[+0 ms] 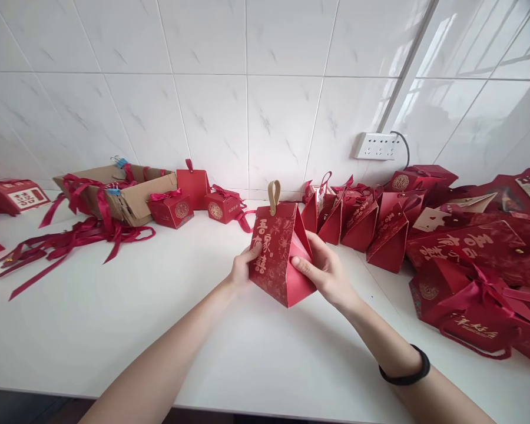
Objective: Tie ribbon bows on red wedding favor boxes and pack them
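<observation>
Between my two hands is a red gift box (pixel 271 253) with gold characters on its front and a tan loop handle on top. It looks folded up into a peaked shape and is held over the white table. My left hand (pixel 244 265) grips its left side, the thumb on the front panel and the other fingers hidden behind. My right hand (pixel 327 271) is closed on the right side, its thumb pressing the plain folded side panel. A black band (pixel 408 371) circles my right wrist.
Several peaked red boxes (pixel 357 221) stand right of centre, beside piled flat cartons (pixel 472 244) and a ribboned box (pixel 472 312). At left are a cardboard box (pixel 136 200), loose red ribbons (pixel 70 238) and small red boxes (pixel 172 209). A power strip (pixel 377 146) hangs on the tiled wall.
</observation>
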Action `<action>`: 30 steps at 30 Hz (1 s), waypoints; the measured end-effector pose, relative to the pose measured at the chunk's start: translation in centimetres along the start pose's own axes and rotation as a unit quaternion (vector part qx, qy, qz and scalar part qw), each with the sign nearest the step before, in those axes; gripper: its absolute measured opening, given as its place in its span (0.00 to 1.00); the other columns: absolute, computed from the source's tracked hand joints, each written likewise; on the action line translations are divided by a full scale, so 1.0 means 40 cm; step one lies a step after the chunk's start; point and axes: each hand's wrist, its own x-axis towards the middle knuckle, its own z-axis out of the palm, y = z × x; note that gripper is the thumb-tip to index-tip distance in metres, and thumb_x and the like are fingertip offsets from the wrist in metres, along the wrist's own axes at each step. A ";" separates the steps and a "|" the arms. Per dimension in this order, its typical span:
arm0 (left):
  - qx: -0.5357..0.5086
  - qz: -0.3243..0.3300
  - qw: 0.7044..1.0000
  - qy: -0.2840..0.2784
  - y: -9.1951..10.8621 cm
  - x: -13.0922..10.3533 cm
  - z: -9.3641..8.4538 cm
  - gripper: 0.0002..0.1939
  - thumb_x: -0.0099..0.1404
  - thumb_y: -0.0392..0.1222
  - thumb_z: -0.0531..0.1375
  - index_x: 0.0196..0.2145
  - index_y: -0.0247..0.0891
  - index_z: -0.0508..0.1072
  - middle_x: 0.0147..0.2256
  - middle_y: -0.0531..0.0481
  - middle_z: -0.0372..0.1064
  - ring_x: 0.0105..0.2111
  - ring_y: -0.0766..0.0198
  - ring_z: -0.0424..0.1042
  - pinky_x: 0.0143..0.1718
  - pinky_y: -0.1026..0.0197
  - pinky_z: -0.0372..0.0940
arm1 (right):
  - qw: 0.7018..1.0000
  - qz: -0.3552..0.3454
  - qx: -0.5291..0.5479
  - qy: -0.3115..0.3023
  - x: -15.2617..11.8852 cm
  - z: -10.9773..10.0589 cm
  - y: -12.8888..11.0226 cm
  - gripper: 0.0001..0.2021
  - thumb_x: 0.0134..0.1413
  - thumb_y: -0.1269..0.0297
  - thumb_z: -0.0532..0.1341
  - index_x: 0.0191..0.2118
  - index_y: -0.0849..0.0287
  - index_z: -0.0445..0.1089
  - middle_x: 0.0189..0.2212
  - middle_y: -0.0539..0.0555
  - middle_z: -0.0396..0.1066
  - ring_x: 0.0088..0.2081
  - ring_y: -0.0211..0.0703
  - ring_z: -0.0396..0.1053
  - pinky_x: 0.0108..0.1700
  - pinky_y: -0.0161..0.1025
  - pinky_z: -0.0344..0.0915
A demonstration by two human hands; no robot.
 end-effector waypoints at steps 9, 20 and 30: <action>0.059 0.097 0.984 0.138 -0.002 0.014 -0.002 0.24 0.48 0.53 0.68 0.39 0.38 0.70 0.37 0.49 0.72 0.41 0.55 0.72 0.41 0.56 0.66 | 0.992 0.007 -0.048 0.118 0.016 -0.013 0.065 0.17 0.56 0.50 0.60 0.45 0.51 0.56 0.45 0.52 0.63 0.45 0.42 0.66 0.44 0.41 0.67; 0.068 0.069 0.992 0.081 -0.009 0.002 0.004 0.26 0.53 0.50 0.66 0.48 0.41 0.65 0.44 0.47 0.72 0.42 0.53 0.73 0.42 0.51 0.69 | 0.989 0.068 -0.100 0.088 0.009 -0.022 0.088 0.17 0.52 0.49 0.62 0.34 0.55 0.56 0.37 0.52 0.65 0.39 0.42 0.64 0.39 0.40 0.65; 0.128 0.085 0.988 -0.022 0.006 0.004 -0.001 0.29 0.55 0.51 0.65 0.51 0.38 0.65 0.48 0.41 0.71 0.49 0.46 0.70 0.50 0.47 0.66 | 0.990 0.120 0.033 0.070 0.021 -0.047 0.079 0.14 0.46 0.51 0.66 0.29 0.57 0.72 0.51 0.54 0.62 0.52 0.54 0.64 0.53 0.48 0.63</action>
